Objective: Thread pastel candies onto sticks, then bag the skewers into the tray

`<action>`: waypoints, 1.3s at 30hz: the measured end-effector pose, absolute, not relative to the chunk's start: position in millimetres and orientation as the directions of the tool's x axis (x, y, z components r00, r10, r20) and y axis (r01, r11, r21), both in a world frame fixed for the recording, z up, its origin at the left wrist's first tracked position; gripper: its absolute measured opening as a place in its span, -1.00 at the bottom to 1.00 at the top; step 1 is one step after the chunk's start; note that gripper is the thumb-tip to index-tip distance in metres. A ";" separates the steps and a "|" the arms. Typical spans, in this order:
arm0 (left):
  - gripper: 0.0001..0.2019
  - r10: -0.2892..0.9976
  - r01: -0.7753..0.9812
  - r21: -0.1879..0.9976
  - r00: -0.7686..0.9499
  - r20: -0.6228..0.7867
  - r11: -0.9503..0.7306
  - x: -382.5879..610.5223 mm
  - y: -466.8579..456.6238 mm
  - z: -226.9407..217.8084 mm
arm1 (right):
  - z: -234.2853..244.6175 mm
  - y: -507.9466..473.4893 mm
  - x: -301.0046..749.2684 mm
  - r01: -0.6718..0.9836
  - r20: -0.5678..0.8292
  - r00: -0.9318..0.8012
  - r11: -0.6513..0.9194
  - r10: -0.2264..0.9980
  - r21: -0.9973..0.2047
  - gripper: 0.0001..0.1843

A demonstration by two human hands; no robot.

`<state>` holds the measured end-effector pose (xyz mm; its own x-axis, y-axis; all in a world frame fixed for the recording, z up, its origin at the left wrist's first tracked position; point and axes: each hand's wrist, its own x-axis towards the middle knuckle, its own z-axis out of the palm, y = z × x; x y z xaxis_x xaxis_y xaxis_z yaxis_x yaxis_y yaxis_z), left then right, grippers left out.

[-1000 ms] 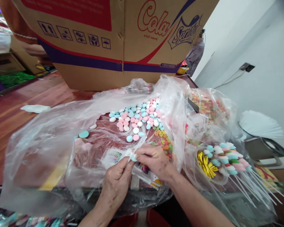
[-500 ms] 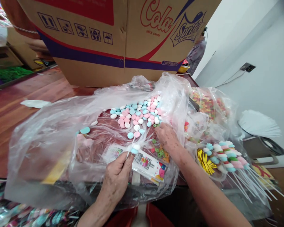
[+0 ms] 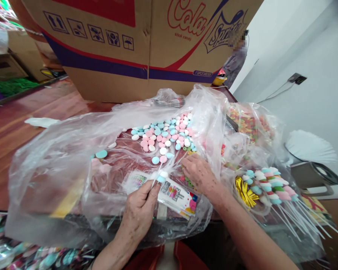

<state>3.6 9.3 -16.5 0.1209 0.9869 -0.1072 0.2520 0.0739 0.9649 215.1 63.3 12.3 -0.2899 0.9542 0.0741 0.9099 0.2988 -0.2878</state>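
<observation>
My left hand [image 3: 141, 204] is closed around a thin white candy stick [image 3: 154, 182], which carries white and pale blue candies [image 3: 162, 176] near its top. My right hand [image 3: 199, 173] has its fingers curled down over small ring-shaped candies [image 3: 189, 182] in green, red and orange; whatever is between its fingertips is hidden. Beyond both hands lies a spread of pink, blue and white round candies [image 3: 165, 134] on a clear plastic sheet [image 3: 59, 150]. Under the left fingertips are printed packets [image 3: 176, 197] with coloured dots.
A large cardboard box [image 3: 107, 71] stands at the back. On the right, a tub holds finished candy sticks [image 3: 276, 185] and gold twist ties [image 3: 245, 193], beside bagged candies [image 3: 246, 122] and a grey jug [image 3: 312, 180]. Another person [image 3: 236, 62] is behind the box.
My right hand has shifted slightly toward me and left over the ring candies, its fingers more curled. The left hand keeps the stick nearly still.
</observation>
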 end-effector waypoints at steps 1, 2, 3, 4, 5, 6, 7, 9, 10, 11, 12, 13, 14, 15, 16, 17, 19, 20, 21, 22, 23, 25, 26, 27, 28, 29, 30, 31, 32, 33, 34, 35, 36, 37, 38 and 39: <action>-0.67 0.987 0.249 0.966 0.120 -0.107 0.075 3.6 9.4 -16.6 | 12.4 63.0 214.8 0.900 0.087 -0.285 0.298 0.955 -0.318 -0.80; -0.67 0.987 0.248 0.966 0.120 -0.108 0.075 3.6 9.5 -16.4 | 12.2 63.1 215.1 0.890 0.100 -0.272 0.290 0.957 -0.352 -0.80; -0.68 0.987 0.251 0.965 0.120 -0.110 0.077 3.7 9.5 -16.0 | 11.8 63.7 216.1 0.878 0.116 -0.252 0.277 0.961 -0.390 -0.80; -0.68 0.986 0.257 0.963 0.123 -0.114 0.080 3.7 9.5 -15.3 | 11.1 64.6 217.6 0.864 0.132 -0.223 0.259 0.966 -0.433 -0.81; -0.69 0.985 0.264 0.961 0.128 -0.114 0.077 3.8 9.6 -14.4 | 10.1 65.9 219.4 0.844 0.147 -0.189 0.237 0.971 -0.481 -0.82; -0.69 0.985 0.273 0.959 0.136 -0.110 0.069 3.9 9.6 -13.4 | 9.0 67.3 221.2 0.818 0.157 -0.153 0.214 0.976 -0.534 -0.83; -0.70 0.984 0.285 0.957 0.145 -0.102 0.057 4.0 9.6 -12.3 | 8.1 68.6 222.8 0.785 0.163 -0.119 0.193 0.979 -0.588 -0.85; -0.70 0.984 0.312 0.950 0.161 -0.083 0.029 4.3 9.6 -10.5 | 7.1 70.4 224.1 0.705 0.158 -0.072 0.162 0.985 -0.690 -0.84; -0.70 0.983 0.327 0.945 0.169 -0.076 0.016 4.4 9.7 -9.9 | 7.3 70.7 223.6 0.619 0.134 -0.045 0.133 0.990 -0.774 -0.83; -0.70 0.982 0.344 0.939 0.175 -0.073 0.009 4.6 9.8 -9.5 | 8.1 70.7 222.3 0.489 0.092 -0.015 0.088 0.996 -0.868 -0.83; -0.70 0.981 0.359 0.933 0.181 -0.074 0.004 4.8 10.0 -9.3 | 9.2 70.3 220.4 0.319 0.034 0.013 0.028 0.999 -0.947 -0.83; -0.70 0.980 0.372 0.928 0.184 -0.075 0.001 5.0 10.2 -9.2 | 10.5 69.7 218.2 0.131 -0.035 0.028 -0.038 0.999 -0.991 -0.82; -0.70 0.980 0.381 0.925 0.185 -0.077 0.001 5.3 10.5 -9.0 | 11.9 69.1 216.0 -0.042 -0.099 0.031 -0.098 0.995 -0.994 -0.81; -0.70 0.980 0.386 0.922 0.184 -0.079 0.002 5.6 10.7 -8.9 | 13.2 68.5 214.0 -0.167 -0.145 0.026 -0.139 0.989 -0.976 -0.79; -0.70 0.980 0.389 0.921 0.182 -0.080 0.003 5.8 11.0 -8.6 | 14.3 68.1 212.4 -0.226 -0.168 0.021 -0.159 0.986 -0.961 -0.78; -0.70 0.981 0.390 0.921 0.179 -0.079 0.003 6.1 11.2 -8.4 | 15.2 67.8 211.2 -0.254 -0.179 0.015 -0.169 0.984 -0.952 -0.78; -0.70 0.981 0.388 0.921 0.179 -0.079 0.003 6.4 11.4 -7.8 | 16.4 67.8 209.8 -0.269 -0.187 0.001 -0.180 0.982 -0.946 -0.78; -0.70 0.980 0.389 0.921 0.180 -0.080 0.004 6.6 11.4 -7.5 | 16.8 67.9 209.4 -0.265 -0.184 -0.004 -0.179 0.983 -0.947 -0.78; -0.70 0.980 0.388 0.922 0.181 -0.082 0.005 6.7 11.4 -7.3 | 17.0 68.2 208.9 -0.258 -0.178 -0.009 -0.175 0.984 -0.950 -0.79; -0.69 0.979 0.386 0.922 0.184 -0.084 0.007 6.8 11.4 -7.2 | 17.1 68.6 208.5 -0.249 -0.170 -0.012 -0.167 0.985 -0.954 -0.78; -0.69 0.979 0.383 0.924 0.185 -0.084 0.007 6.9 11.4 -7.1 | 17.0 68.9 208.0 -0.240 -0.159 -0.013 -0.158 0.987 -0.958 -0.78; -0.68 0.979 0.379 0.925 0.186 -0.082 0.006 7.1 11.6 -6.8 | 16.1 69.3 207.4 -0.221 -0.143 -0.017 -0.143 0.990 -0.965 -0.77; -0.67 0.979 0.379 0.925 0.185 -0.081 0.005 7.2 11.8 -6.7 | 15.3 69.1 207.2 -0.204 -0.137 -0.021 -0.138 0.990 -0.969 -0.76; -0.67 0.980 0.381 0.924 0.183 -0.083 0.007 7.3 11.9 -6.6 | 14.3 68.5 207.2 -0.176 -0.126 -0.022 -0.128 0.992 -0.976 -0.76; -0.67 0.980 0.385 0.923 0.178 -0.086 0.011 7.4 12.0 -6.5 | 13.1 67.4 207.0 -0.125 -0.108 -0.022 -0.110 0.994 -0.986 -0.76; -0.67 0.980 0.388 0.921 0.174 -0.092 0.018 7.5 12.1 -6.4 | 12.1 65.7 206.7 -0.044 -0.078 -0.022 -0.079 0.997 -0.996 -0.76; -0.67 0.980 0.391 0.920 0.170 -0.099 0.025 7.6 12.0 -6.5 | 11.2 63.5 205.9 0.066 -0.027 -0.020 -0.026 0.999 -0.998 -0.75; -0.68 0.981 0.391 0.920 0.165 -0.104 0.032 7.7 11.8 -6.7 | 10.7 60.7 204.5 0.195 0.043 -0.025 0.047 0.999 -0.980 -0.73; -0.68 0.981 0.389 0.921 0.160 -0.107 0.037 7.7 11.5 -7.1 | 10.4 57.6 202.4 0.328 0.129 -0.039 0.135 0.991 -0.935 -0.70; -0.68 0.982 0.385 0.922 0.156 -0.109 0.041 7.7 11.1 -7.8 | 10.5 54.2 199.7 0.450 0.218 -0.073 0.227 0.973 -0.864 -0.66; -0.69 0.983 0.379 0.924 0.152 -0.108 0.043 7.6 10.8 -8.5 | 10.7 50.7 196.5 0.547 0.292 -0.127 0.313 0.948 -0.777 -0.62; -0.69 0.983 0.372 0.927 0.149 -0.107 0.044 7.4 10.5 -9.4 | 11.0 47.2 193.1 0.614 0.346 -0.193 0.388 0.918 -0.687 -0.59; -0.70 0.984 0.365 0.930 0.146 -0.104 0.044 7.2 10.3 -10.3 | 11.2 44.1 189.9 0.655 0.375 -0.264 0.450 0.889 -0.607 -0.57; -0.70 0.984 0.358 0.933 0.146 -0.101 0.043 6.9 10.2 -11.1 | 11.5 41.5 187.2 0.675 0.383 -0.331 0.500 0.862 -0.542 -0.56; -0.71 0.985 0.351 0.936 0.145 -0.098 0.041 6.7 10.1 -11.9 | 11.8 39.6 185.4 0.679 0.382 -0.388 0.541 0.839 -0.497 -0.55; -0.71 0.985 0.341 0.939 0.142 -0.094 0.041 6.5 9.9 -12.6 | 12.4 38.5 184.6 0.671 0.375 -0.433 0.570 0.820 -0.474 -0.55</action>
<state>6.5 9.9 -12.6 0.1421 0.9853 -0.0943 0.3411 0.0407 0.9391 184.6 38.5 12.4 -0.4325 0.8202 0.3745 0.6711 0.5703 -0.4738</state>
